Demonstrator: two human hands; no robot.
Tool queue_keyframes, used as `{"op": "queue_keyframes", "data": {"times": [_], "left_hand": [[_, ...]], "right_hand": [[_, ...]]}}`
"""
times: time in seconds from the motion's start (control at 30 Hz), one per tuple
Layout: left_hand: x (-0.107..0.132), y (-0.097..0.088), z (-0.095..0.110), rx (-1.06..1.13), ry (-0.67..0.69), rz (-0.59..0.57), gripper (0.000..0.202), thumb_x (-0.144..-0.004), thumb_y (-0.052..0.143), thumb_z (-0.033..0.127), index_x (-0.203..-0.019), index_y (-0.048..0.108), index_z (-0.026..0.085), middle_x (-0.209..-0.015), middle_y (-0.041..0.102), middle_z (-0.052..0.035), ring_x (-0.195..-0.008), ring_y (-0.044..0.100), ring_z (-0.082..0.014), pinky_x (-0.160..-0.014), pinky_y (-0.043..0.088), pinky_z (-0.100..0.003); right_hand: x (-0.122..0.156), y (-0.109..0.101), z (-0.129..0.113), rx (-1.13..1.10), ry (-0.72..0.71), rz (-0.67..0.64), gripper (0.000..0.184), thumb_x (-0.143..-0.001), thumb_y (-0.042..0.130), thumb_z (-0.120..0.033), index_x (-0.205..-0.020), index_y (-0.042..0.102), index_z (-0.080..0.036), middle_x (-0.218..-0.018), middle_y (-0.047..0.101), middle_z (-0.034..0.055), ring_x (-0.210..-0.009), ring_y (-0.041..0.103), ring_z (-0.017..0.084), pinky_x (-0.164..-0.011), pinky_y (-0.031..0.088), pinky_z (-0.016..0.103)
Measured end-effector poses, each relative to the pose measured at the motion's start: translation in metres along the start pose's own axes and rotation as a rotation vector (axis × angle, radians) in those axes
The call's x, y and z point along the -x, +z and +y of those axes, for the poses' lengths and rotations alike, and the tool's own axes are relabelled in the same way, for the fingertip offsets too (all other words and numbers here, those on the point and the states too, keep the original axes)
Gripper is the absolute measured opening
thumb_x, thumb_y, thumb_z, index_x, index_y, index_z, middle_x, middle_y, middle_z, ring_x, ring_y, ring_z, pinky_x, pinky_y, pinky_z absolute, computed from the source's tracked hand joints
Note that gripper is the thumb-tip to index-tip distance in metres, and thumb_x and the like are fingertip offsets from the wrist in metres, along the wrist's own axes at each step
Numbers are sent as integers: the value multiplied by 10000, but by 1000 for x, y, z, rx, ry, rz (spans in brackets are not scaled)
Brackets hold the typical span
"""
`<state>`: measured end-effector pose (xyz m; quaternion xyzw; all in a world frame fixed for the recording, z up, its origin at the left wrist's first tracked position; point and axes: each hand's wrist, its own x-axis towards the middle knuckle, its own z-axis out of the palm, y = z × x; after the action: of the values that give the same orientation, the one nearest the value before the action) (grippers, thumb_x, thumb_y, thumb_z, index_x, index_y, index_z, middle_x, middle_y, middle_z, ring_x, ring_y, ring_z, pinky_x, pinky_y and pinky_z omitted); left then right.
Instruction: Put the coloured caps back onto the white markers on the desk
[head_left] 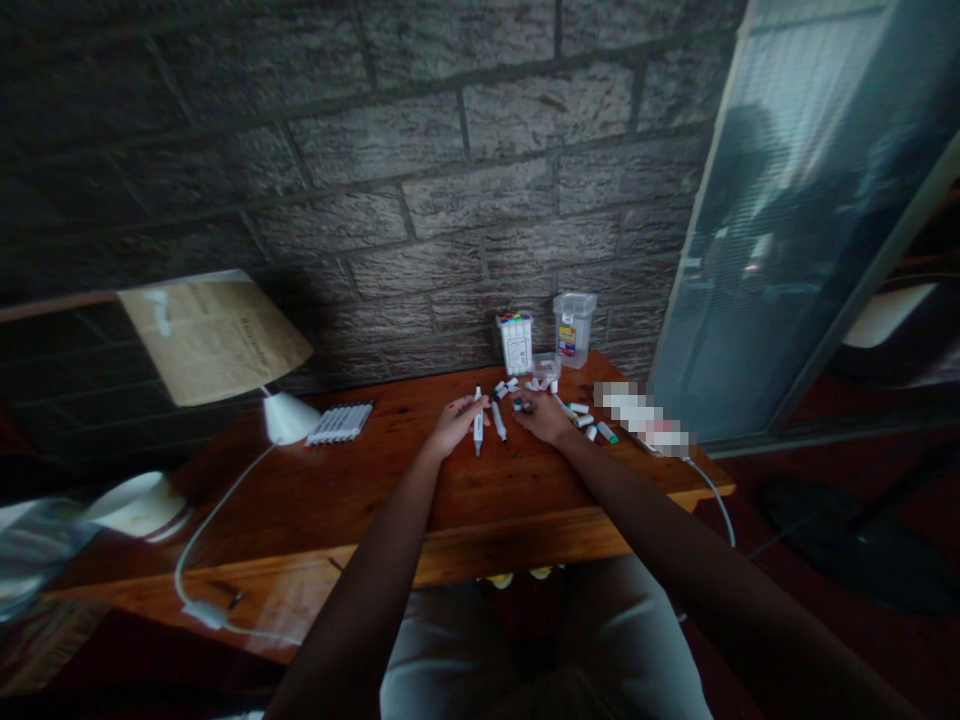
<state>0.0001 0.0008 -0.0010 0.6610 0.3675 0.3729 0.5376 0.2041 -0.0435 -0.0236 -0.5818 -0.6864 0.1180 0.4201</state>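
My left hand (452, 427) is closed on a white marker (478, 432), held upright with its grey tip end pointing down toward me. A second uncapped-looking marker (499, 422) lies on the table between my hands. My right hand (545, 418) has its fingers curled round a small marker cap (518, 404) close to the tabletop; the fingers partly hide it. Around that hand lie several loose white caps with coloured ends, among them a green-ended cap (607, 433) on the right.
A row of markers (341, 423) lies beside the lamp (289, 417) on the wooden table (300, 500). At the wall stand a filled marker case (515, 343) and a clear plastic container (575, 330). A bowl (142, 505) sits left, near the lamp cord (187, 545); a white power strip (637, 420) lies right.
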Motion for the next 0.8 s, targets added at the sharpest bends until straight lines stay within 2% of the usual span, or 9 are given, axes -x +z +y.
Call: {"op": "queue_keyframes", "data": {"times": [0.17,0.43,0.8], "left_hand": [[0,0,-1,-2,13,-12,624,-634,710,733,-831,661,142,-618,641,-10,-513,508,-97,-509,343,-221],[1,0,1,-5,2,-8,616,-645,705,726,-846,653,146,-630,643,-17,-539,530,-107,-511,339,-221],[1,-1,-2,-9,4,-2,631,-654,698,727,-899,668,146,-660,654,-25,-586,567,-123,-520,347,-217]], "right_hand": [[0,0,1,-16,1,4,358,-753,639,-128,-1099,696,-199,-979,741,18,-762,651,146,-796,524,282],[0,0,1,15,-1,-16,347,-755,658,-153,-1096,701,-206,-896,733,1,-706,631,136,-740,507,265],[1,-2,-1,-6,-23,-23,323,-753,652,-154,-1067,711,-205,-858,728,-4,-696,631,134,-743,515,266]]}}
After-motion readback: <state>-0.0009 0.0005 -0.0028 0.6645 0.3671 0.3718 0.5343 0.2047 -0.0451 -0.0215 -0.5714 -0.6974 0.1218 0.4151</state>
